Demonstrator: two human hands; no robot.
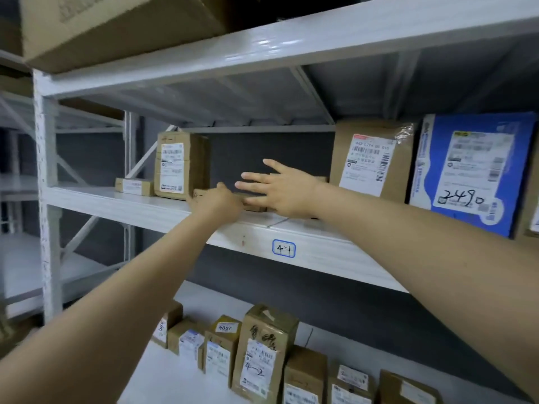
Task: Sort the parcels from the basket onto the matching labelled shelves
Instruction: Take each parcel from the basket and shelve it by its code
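Both arms reach up to the white shelf (163, 208) labelled 4-1 (283, 248). A flat brown parcel (253, 201) lies on that shelf, mostly hidden behind my hands. My left hand (217, 204) grips its left end with curled fingers. My right hand (280, 189) hovers over the parcel's right part with fingers straight and spread. An upright brown parcel (179, 166) stands just left of it.
A small flat parcel (134, 186) lies at the shelf's left end. A tall brown box (372, 163) and a blue box marked 2490 (469, 173) stand at the right. Several small parcels, one marked 4-2 (261, 352), line the shelf below. A large carton (116, 27) sits on top.
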